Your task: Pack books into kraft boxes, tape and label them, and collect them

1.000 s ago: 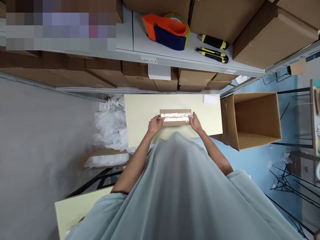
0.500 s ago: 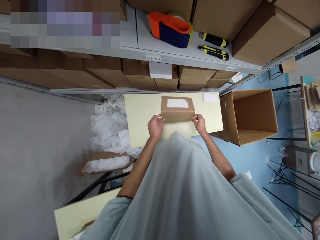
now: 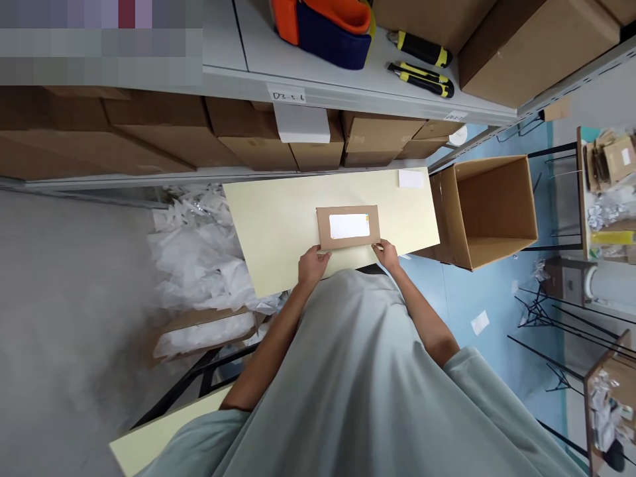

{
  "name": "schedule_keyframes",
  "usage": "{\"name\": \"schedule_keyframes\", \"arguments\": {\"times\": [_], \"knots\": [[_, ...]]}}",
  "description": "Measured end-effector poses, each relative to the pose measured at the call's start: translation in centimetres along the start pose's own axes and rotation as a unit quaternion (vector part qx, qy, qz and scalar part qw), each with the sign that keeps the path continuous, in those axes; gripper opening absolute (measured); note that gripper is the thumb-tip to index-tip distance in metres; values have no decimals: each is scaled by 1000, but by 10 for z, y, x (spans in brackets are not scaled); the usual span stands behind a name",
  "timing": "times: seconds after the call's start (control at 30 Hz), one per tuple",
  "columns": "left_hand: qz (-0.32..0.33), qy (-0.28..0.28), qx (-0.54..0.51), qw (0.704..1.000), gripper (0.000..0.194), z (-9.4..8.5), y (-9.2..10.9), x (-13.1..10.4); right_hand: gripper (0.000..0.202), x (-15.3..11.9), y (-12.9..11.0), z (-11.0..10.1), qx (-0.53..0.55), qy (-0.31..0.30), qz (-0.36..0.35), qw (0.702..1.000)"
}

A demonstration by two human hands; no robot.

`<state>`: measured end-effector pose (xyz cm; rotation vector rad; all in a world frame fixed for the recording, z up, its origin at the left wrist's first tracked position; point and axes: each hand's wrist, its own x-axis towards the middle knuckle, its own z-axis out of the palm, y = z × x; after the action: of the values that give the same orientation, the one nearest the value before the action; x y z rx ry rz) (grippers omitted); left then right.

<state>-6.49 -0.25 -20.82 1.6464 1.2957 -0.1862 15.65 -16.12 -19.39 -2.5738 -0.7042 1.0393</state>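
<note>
A small brown cardboard box (image 3: 324, 232) with a white label (image 3: 349, 226) on its upper face lies on the pale yellow tabletop (image 3: 278, 232). My left hand (image 3: 313, 265) has its fingers closed at the box's near left corner. At the near right corner, my right hand (image 3: 386, 254) grips the box between thumb and fingers. The label faces up towards me, and the side of the box turned to me hardly shows.
A large cardboard box (image 3: 460, 218), its mouth towards me, stands right of the table. White plastic bags (image 3: 203, 258) are heaped on the left. On the shelf above lie utility knives (image 3: 422, 50) and an orange and navy tape dispenser (image 3: 332, 40). A white paper (image 3: 411, 178) lies far right on the tabletop.
Both hands have tipped the box, so its label face now shows fully and its near side has nearly gone from sight. The camera view has also shifted.
</note>
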Motion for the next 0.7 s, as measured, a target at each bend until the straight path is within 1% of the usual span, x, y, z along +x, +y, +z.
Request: {"name": "schedule_keyframes", "arguments": {"times": [0.07, 0.1, 0.17, 0.23, 0.3, 0.33, 0.4, 0.47, 0.5, 0.57, 0.6, 0.63, 0.67, 0.7], "knots": [[3, -4, 11, 1000, 40, -3, 1, 6, 37, 1, -3, -3, -9, -13, 2, 1000], [7, -8, 13, 1000, 42, -4, 2, 10, 38, 1, -5, -5, -15, -22, 3, 1000], [14, -16, 8, 1000, 51, -6, 1, 17, 39, 1, -6, -11, -30, -47, -1, 998], [16, -24, -4, 1000, 60, -9, 0, 21, 41, 1, -8, -25, -52, -78, -17, 995], [3, -19, -13, 1000, 67, -11, 0, 20, 44, 5, -14, -48, -81, -101, -43, 991], [-5, -4, -16, 1000, 71, -12, 2, 19, 45, 9, -20, -63, -97, -103, -62, 988], [-17, 58, -18, 998, 80, -13, 11, 16, 47, 21, -42, -101, -126, -75, -129, 981], [-7, 143, -30, 989, 81, -14, 31, 14, 49, 39, -81, -142, -135, -5, -247, 960], [8, 183, -40, 982, 78, -14, 45, 14, 49, 48, -106, -164, -127, 37, -317, 939], [49, 251, -62, 965, 67, -18, 81, 14, 50, 66, -166, -202, -101, 109, -442, 884], [74, 278, -70, 955, 61, -20, 101, 13, 50, 75, -199, -218, -93, 134, -491, 856], [99, 302, -77, 945, 55, -23, 122, 10, 50, 85, -231, -231, -92, 150, -529, 830], [124, 323, -82, 935, 51, -25, 141, 7, 51, 95, -262, -240, -100, 159, -551, 813], [145, 341, -84, 925, 48, -25, 160, 1, 52, 107, -290, -245, -115, 163, -557, 806]]}}
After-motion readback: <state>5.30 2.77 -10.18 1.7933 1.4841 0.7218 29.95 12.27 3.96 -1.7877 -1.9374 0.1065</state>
